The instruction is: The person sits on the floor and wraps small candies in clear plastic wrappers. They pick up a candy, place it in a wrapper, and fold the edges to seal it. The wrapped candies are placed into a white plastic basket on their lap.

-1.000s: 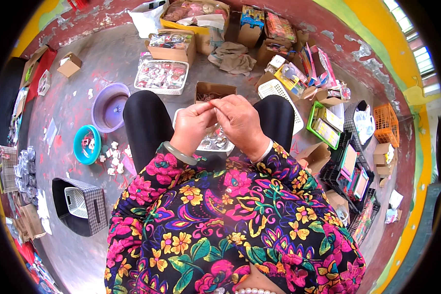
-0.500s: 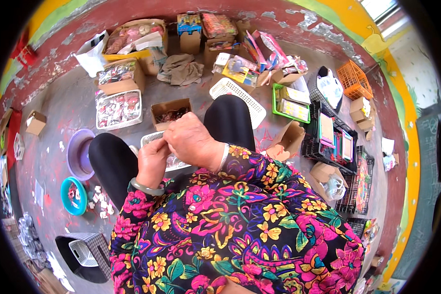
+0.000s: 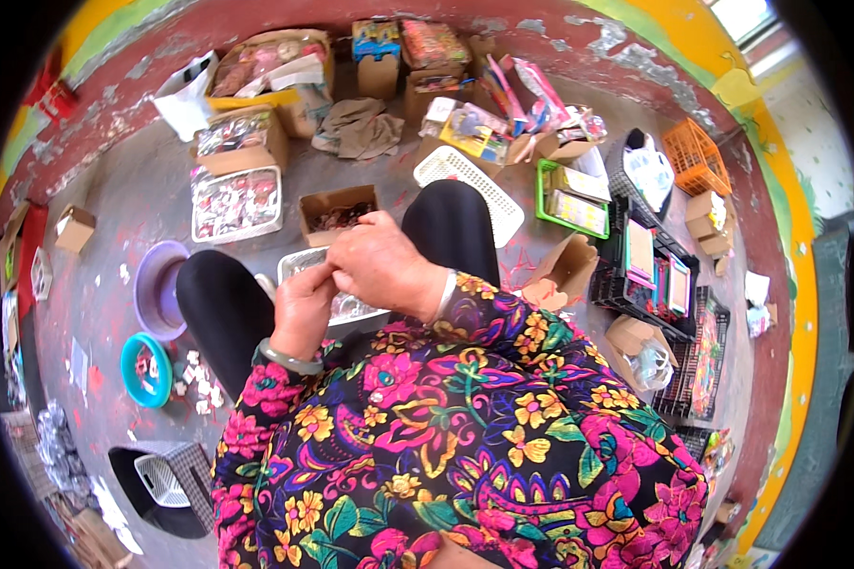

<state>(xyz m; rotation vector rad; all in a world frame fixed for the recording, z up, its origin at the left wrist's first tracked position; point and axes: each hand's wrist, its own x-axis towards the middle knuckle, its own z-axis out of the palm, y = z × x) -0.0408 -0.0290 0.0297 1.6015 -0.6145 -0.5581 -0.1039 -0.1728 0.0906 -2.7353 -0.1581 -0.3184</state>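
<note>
My left hand (image 3: 300,311) and my right hand (image 3: 387,269) meet in front of me between my knees. Both are closed, fingertips pinched together; whatever they hold is hidden by the fingers. Partly covered beneath them is a white basket (image 3: 288,268) with small clear-wrapped pieces in it. Just beyond stands an open cardboard box (image 3: 313,211) holding small dark reddish-brown items I cannot make out.
A purple basin (image 3: 148,302) and a teal tub (image 3: 127,372) stand left of my knee, with white scraps beside them. Ahead is a white tray (image 3: 199,232) of packets. To the right are a white perforated basket (image 3: 501,216), a green crate (image 3: 552,222) and black crates (image 3: 626,308).
The whole view has shifted slightly, moving the scene a little to the right. My right hand has turned a little, while the hands stay together at the fingertips.
</note>
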